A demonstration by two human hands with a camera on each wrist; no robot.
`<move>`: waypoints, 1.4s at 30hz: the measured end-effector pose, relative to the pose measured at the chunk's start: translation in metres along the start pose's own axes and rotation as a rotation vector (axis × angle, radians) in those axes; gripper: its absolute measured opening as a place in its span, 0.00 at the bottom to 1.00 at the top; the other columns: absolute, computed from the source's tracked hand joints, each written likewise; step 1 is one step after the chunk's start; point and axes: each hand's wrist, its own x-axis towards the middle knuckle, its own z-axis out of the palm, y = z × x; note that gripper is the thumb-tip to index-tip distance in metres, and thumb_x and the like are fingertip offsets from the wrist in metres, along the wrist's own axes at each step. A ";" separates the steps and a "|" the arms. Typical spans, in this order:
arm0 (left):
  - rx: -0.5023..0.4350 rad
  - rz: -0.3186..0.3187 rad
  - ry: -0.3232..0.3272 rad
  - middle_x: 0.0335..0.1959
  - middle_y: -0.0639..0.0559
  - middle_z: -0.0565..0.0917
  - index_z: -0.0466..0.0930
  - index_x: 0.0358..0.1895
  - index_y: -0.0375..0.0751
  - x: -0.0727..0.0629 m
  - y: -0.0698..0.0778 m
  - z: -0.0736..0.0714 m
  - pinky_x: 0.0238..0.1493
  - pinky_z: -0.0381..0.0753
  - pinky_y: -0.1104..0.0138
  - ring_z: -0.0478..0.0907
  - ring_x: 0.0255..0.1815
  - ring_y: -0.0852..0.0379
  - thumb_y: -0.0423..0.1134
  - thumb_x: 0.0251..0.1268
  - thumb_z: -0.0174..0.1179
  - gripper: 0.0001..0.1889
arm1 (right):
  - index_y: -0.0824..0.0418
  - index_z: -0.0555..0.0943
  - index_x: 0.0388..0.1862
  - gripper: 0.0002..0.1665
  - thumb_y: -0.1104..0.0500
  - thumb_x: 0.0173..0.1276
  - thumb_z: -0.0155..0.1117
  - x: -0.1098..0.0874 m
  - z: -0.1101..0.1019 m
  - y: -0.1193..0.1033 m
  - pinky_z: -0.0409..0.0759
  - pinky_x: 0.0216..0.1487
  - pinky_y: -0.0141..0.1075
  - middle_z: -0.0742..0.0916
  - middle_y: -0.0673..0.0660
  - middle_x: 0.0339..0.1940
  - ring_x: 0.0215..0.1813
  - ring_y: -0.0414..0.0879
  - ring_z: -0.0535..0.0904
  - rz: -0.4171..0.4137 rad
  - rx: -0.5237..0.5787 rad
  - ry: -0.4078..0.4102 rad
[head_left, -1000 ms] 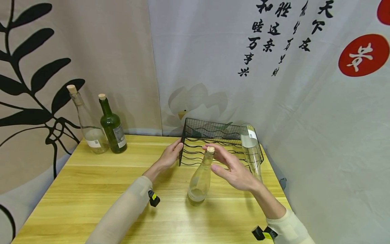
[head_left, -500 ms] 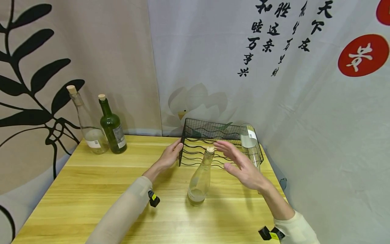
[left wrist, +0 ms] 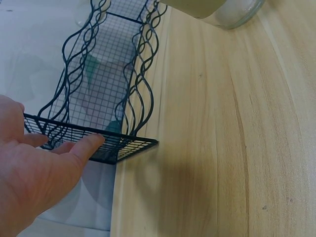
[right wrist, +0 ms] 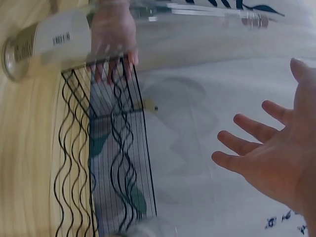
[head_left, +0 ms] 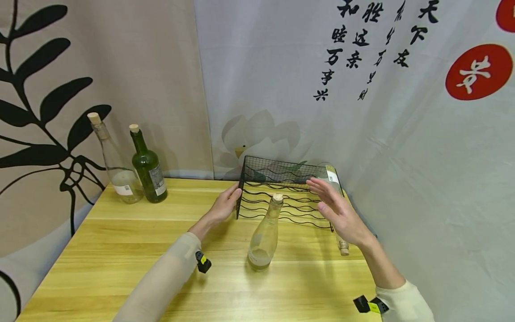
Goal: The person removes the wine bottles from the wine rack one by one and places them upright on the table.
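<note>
My left hand point(head_left: 224, 205) rests against the outer left end of a black wire bottle rack point(head_left: 281, 210), fingertips at the mesh panel point(left wrist: 91, 148). Spread, with nothing in its fingers, my right hand point(head_left: 342, 212) hovers over the rack's right end. Beneath it a clear corked bottle point(head_left: 332, 174) lies in the rack, its middle hidden by the hand and its cork point(head_left: 343, 250) poking out in front. Between both hands a pale, clear bottle point(head_left: 263, 243) with a cork stands upright before the rack; its label point(right wrist: 61, 37) shows in the right wrist view.
At the back left of the wooden table point(head_left: 132, 255) a tall clear corked bottle point(head_left: 120, 165) stands beside a green corked bottle point(head_left: 149, 167). Printed cloth point(head_left: 273, 89) hangs close behind the rack, and more runs along the right side.
My right hand has drawn away rightward from the standing bottle's neck, from beside it to above the lying bottle. The left hand and the rack stay where they were.
</note>
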 end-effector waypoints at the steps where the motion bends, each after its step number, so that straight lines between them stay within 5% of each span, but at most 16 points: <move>1: -0.002 -0.001 -0.001 0.97 0.44 0.50 0.47 0.96 0.55 0.000 0.000 0.000 0.88 0.70 0.37 0.52 0.96 0.36 0.59 0.98 0.41 0.36 | 0.52 0.61 0.94 0.37 0.65 0.92 0.50 0.000 -0.003 0.002 0.74 0.80 0.21 0.71 0.64 0.91 0.88 0.32 0.69 0.002 -0.003 0.016; 9: -0.005 -0.011 0.006 0.97 0.44 0.52 0.48 0.96 0.56 0.001 -0.002 -0.001 0.87 0.70 0.36 0.54 0.96 0.36 0.60 0.97 0.41 0.36 | 0.54 0.63 0.93 0.34 0.62 0.93 0.50 -0.002 -0.029 0.025 0.67 0.82 0.17 0.73 0.67 0.89 0.83 0.27 0.70 0.052 -0.066 0.125; 16: -0.008 -0.002 0.013 0.97 0.44 0.53 0.49 0.96 0.56 0.001 -0.002 0.000 0.87 0.71 0.36 0.55 0.95 0.36 0.60 0.97 0.42 0.35 | 0.59 0.61 0.93 0.33 0.56 0.96 0.50 -0.004 -0.047 0.044 0.65 0.78 0.14 0.71 0.71 0.89 0.87 0.73 0.67 0.173 -0.120 0.180; 21: -0.011 0.000 0.014 0.97 0.44 0.52 0.49 0.96 0.56 0.001 -0.002 0.001 0.87 0.70 0.36 0.54 0.95 0.36 0.59 0.97 0.42 0.35 | 0.58 0.60 0.94 0.35 0.50 0.96 0.50 -0.005 -0.059 0.060 0.64 0.79 0.16 0.70 0.69 0.90 0.88 0.71 0.67 0.248 -0.149 0.215; 26: -0.015 -0.001 0.010 0.97 0.45 0.52 0.48 0.96 0.56 0.001 -0.001 0.001 0.88 0.68 0.35 0.53 0.96 0.36 0.59 0.97 0.42 0.35 | 0.55 0.58 0.95 0.38 0.45 0.96 0.51 -0.010 -0.070 0.079 0.66 0.93 0.48 0.69 0.66 0.92 0.89 0.67 0.67 0.318 -0.155 0.239; 29: -0.009 -0.001 0.009 0.97 0.44 0.52 0.49 0.96 0.55 0.000 -0.001 0.000 0.88 0.69 0.35 0.54 0.96 0.36 0.58 0.97 0.42 0.35 | 0.57 0.57 0.95 0.40 0.43 0.96 0.50 -0.013 -0.074 0.092 0.63 0.91 0.69 0.69 0.68 0.92 0.89 0.70 0.66 0.353 -0.150 0.248; 42: -0.014 0.004 0.002 0.97 0.45 0.50 0.47 0.96 0.53 0.001 -0.001 0.000 0.89 0.68 0.35 0.52 0.96 0.35 0.59 0.97 0.41 0.36 | 0.64 0.55 0.95 0.42 0.40 0.97 0.43 -0.025 -0.076 0.143 0.61 0.89 0.76 0.67 0.76 0.90 0.89 0.76 0.63 0.498 -0.156 0.228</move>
